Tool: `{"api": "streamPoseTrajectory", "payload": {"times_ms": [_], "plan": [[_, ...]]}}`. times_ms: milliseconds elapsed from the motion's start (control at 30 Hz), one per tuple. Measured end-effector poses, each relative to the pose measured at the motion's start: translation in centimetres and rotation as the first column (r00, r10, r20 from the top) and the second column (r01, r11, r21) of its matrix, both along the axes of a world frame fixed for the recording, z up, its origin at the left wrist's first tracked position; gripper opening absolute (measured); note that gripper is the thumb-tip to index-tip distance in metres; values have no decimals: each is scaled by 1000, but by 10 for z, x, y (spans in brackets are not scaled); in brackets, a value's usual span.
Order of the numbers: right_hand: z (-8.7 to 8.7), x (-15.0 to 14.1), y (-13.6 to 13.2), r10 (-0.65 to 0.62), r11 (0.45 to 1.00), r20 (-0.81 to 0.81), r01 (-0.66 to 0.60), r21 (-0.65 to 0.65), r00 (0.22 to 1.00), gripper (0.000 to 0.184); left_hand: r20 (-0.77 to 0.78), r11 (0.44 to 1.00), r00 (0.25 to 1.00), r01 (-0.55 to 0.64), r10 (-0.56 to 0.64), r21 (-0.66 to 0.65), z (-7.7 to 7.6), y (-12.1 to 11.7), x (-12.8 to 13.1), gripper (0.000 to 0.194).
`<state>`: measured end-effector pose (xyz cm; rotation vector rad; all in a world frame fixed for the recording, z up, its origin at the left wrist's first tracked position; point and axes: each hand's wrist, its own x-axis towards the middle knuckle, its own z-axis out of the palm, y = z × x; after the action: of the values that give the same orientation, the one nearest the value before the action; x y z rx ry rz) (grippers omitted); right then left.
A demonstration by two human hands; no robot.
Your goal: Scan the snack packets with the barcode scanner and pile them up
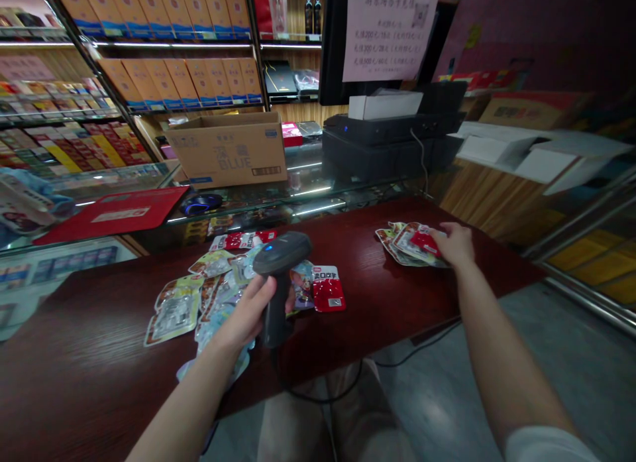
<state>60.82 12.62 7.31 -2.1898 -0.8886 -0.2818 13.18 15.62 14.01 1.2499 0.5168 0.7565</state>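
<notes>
My left hand (pixel 252 309) is wrapped round the grip of a black barcode scanner (pixel 282 251), whose small blue light is lit. The scanner is held over a loose heap of snack packets (pixel 177 308), some clear and pale blue, others yellow-green. A red and white packet (pixel 328 289) lies just right of the scanner. Over on the right, my right hand (pixel 456 244) has its fingers closed at the edge of a red-labelled snack packet (pixel 422 242). That packet is on top of a small pile of similar packets (pixel 390 240); my fingertips are partly hidden.
Both heaps lie on a dark red wooden table (pixel 377 316). The scanner's cable (pixel 322 401) loops down off the front edge. Behind stand a glass counter, an open cardboard box (pixel 228 150), a mouse (pixel 201 203), a red mat (pixel 119 213) and a monitor (pixel 335 51).
</notes>
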Motion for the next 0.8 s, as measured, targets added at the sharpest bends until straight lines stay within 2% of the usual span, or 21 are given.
{"api": "streamPoseTrajectory", "payload": {"times_ms": [100, 233, 300, 333, 400, 433, 500, 600, 667, 800], "plan": [[15, -28, -6, -74, 994, 28, 71, 87, 997, 35, -11, 1000, 1000, 8, -8, -8, 1, -1, 0, 64], [31, -89, -12, -23, 993, 176, 2, 118, 984, 38, -21, 998, 1000, -23, 22, -52, 0, 0, 2, 63], [29, -125, -10, 107, 980, 175, -133, 144, 979, 32, -9, 995, 998, -55, 54, -78, -1, 1, 3, 62], [26, -143, -6, 242, 955, 159, -264, 136, 957, 30, 4, 994, 998, -66, 67, -89, -1, 1, 4, 61], [16, -178, 3, 490, 864, 74, -496, 93, 868, 28, 30, 991, 996, -80, 83, -105, -2, 3, 5, 61], [11, -193, 8, 559, 828, 10, -559, 43, 829, 30, 39, 990, 995, -83, 87, -111, -2, 4, 5, 61], [2, -216, 18, 619, 772, -112, -628, -95, 777, 39, 44, 990, 996, -74, 80, -122, -1, 5, 5, 61], [-4, -234, 30, 624, 700, -206, -656, -281, 754, 49, 73, 989, 994, -71, 80, -129, 2, 7, 6, 61], [-4, -237, 34, 609, 675, -222, -644, -359, 762, 49, 88, 989, 993, -71, 82, -128, 6, 9, 7, 62], [-6, -234, 39, 598, 669, -236, -639, -380, 766, 40, 83, 992, 995, -48, 58, -116, 15, 12, 13, 63]]}}
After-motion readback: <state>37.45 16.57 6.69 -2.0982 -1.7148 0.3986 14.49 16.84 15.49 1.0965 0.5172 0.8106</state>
